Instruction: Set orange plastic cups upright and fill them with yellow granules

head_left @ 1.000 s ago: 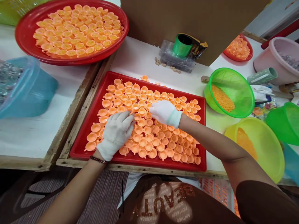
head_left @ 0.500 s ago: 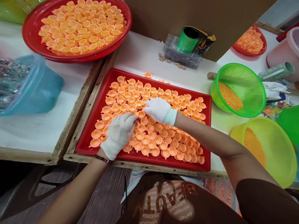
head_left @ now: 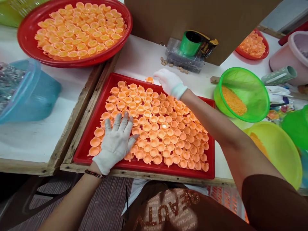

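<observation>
A red rectangular tray (head_left: 86,141) in front of me is packed with several small orange plastic cups (head_left: 166,134). My left hand (head_left: 115,141), in a white glove, lies flat and open on the cups at the tray's near left. My gloved right hand (head_left: 169,81) is stretched past the tray's far edge, next to a loose orange cup (head_left: 149,79) on the white table. Its fingers curl downward and what they hold, if anything, is hidden.
A round red basin (head_left: 29,35) of orange cups sits far left, a blue tub (head_left: 36,93) left. A green bowl (head_left: 252,80) and a yellow bowl (head_left: 284,147) with orange bits stand right. A green tape dispenser (head_left: 192,43) sits by a cardboard box (head_left: 197,16).
My right hand left the middle of the tray and reached to its far edge. My left hand went from pinching among the cups to lying flat with fingers spread.
</observation>
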`<action>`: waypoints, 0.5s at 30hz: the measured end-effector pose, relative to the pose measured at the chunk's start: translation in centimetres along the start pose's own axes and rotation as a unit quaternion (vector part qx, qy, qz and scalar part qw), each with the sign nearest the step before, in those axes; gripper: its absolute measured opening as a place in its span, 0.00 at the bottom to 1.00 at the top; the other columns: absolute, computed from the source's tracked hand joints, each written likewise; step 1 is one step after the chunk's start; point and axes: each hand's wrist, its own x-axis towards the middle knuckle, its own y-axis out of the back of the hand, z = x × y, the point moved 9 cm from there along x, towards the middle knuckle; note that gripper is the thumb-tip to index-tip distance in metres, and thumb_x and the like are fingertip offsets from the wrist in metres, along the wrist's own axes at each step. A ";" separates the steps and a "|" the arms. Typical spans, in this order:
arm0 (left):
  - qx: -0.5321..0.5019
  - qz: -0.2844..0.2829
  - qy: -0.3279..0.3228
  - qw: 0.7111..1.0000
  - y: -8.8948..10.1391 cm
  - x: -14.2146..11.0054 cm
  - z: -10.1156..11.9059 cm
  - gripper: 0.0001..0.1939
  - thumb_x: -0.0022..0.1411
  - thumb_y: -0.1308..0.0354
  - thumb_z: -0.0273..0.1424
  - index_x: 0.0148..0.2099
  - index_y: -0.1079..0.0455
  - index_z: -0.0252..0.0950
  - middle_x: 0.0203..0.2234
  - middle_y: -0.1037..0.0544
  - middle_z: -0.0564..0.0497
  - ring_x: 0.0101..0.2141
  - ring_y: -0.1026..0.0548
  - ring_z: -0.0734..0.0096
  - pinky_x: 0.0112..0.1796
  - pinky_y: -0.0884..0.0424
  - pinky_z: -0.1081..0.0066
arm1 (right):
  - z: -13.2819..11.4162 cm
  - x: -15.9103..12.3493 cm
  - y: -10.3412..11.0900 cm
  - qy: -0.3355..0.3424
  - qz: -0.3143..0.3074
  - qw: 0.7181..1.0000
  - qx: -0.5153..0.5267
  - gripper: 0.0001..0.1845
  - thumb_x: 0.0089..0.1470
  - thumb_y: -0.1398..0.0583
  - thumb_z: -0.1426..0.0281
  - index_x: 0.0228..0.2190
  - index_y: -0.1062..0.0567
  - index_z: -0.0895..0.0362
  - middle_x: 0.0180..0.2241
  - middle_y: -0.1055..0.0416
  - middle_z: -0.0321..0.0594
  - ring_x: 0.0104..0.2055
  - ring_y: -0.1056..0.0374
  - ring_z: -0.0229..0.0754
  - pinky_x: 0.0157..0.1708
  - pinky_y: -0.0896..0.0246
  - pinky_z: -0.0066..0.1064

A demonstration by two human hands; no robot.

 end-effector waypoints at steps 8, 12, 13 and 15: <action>-0.022 0.036 0.118 0.992 2.8 -3.3 -3.4 0.35 0.75 0.52 0.42 0.77 0.51 0.32 0.73 0.45 0.26 0.72 0.45 0.30 0.66 0.46 0.29 | 3.0 7.6 -5.1 0.028 -0.072 0.997 0.004 0.07 0.57 0.36 0.74 0.36 0.19 0.66 0.45 0.22 0.43 0.44 0.29 0.35 0.47 0.41 0.30; -0.044 0.022 0.155 0.987 2.5 -6.1 -4.3 0.35 0.75 0.52 0.42 0.78 0.53 0.37 0.73 0.46 0.27 0.73 0.47 0.31 0.66 0.47 0.28 | 5.7 6.3 -3.1 -0.043 0.003 0.999 0.012 0.14 0.57 0.36 0.74 0.21 0.30 0.60 0.35 0.21 0.41 0.42 0.28 0.33 0.43 0.42 0.30; -0.041 0.014 0.157 0.987 2.2 -6.2 -4.0 0.36 0.75 0.52 0.43 0.78 0.52 0.36 0.73 0.46 0.26 0.73 0.48 0.30 0.66 0.49 0.26 | 6.4 5.6 -2.3 -0.065 0.031 0.997 0.017 0.14 0.56 0.36 0.75 0.21 0.31 0.58 0.34 0.20 0.41 0.41 0.27 0.34 0.43 0.42 0.30; -0.030 0.009 0.172 0.985 1.7 -5.5 -3.5 0.38 0.74 0.51 0.46 0.77 0.50 0.32 0.73 0.48 0.24 0.73 0.50 0.27 0.66 0.54 0.24 | 7.1 3.8 -0.2 -0.104 0.101 0.988 0.053 0.11 0.55 0.34 0.76 0.24 0.28 0.55 0.35 0.20 0.41 0.39 0.27 0.34 0.43 0.39 0.31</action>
